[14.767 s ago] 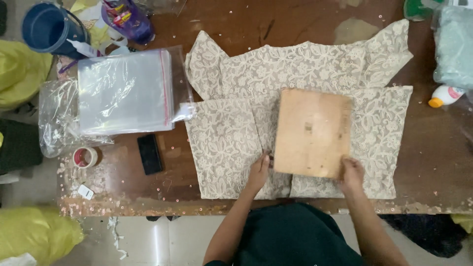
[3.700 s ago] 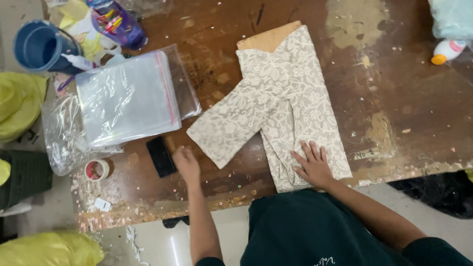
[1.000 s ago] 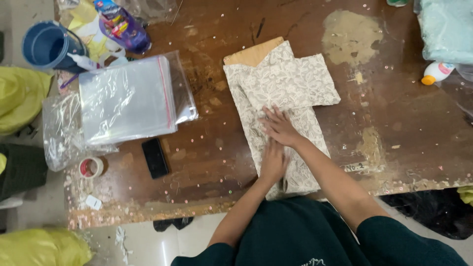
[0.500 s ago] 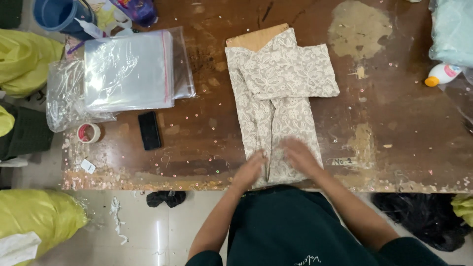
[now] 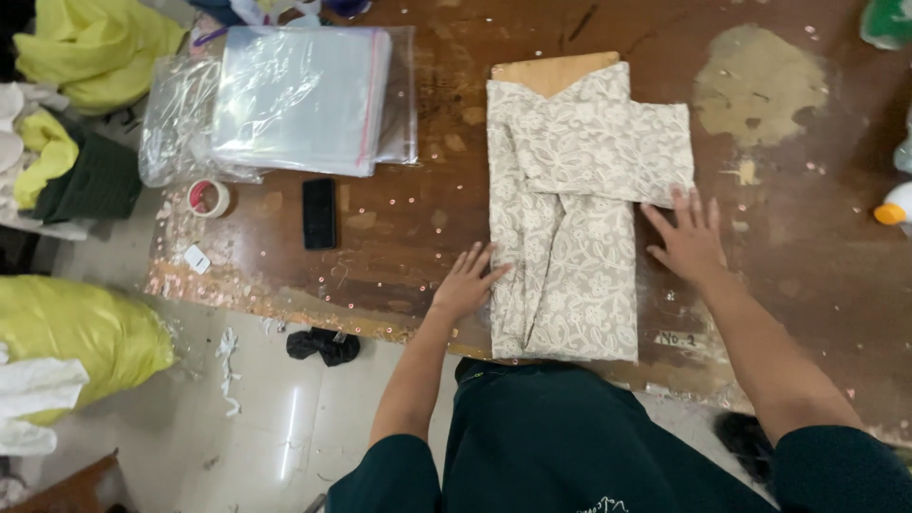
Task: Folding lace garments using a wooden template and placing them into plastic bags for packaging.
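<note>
A cream lace-patterned garment (image 5: 570, 218) lies folded into a long strip on the brown wooden table (image 5: 418, 228), with one sleeve folded across to the right. A tan board (image 5: 551, 71) pokes out from under its far end. My left hand (image 5: 465, 283) rests flat with fingers spread against the garment's left edge. On the right side, my right hand (image 5: 689, 239) lies flat, fingertips touching the folded sleeve's lower edge. Neither hand holds anything.
A stack of clear plastic bags (image 5: 304, 95) lies at the back left. A black phone-like object (image 5: 319, 213) and a tape roll (image 5: 209, 198) sit near the left edge. Yellow cloth bundles (image 5: 85, 332) lie off the table. A white bottle with an orange cap (image 5: 893, 204) stands far right.
Both hands slid apart from the garment's near end to its left and right edges. Earlier, the spread garment was folded around the board into this strip.
</note>
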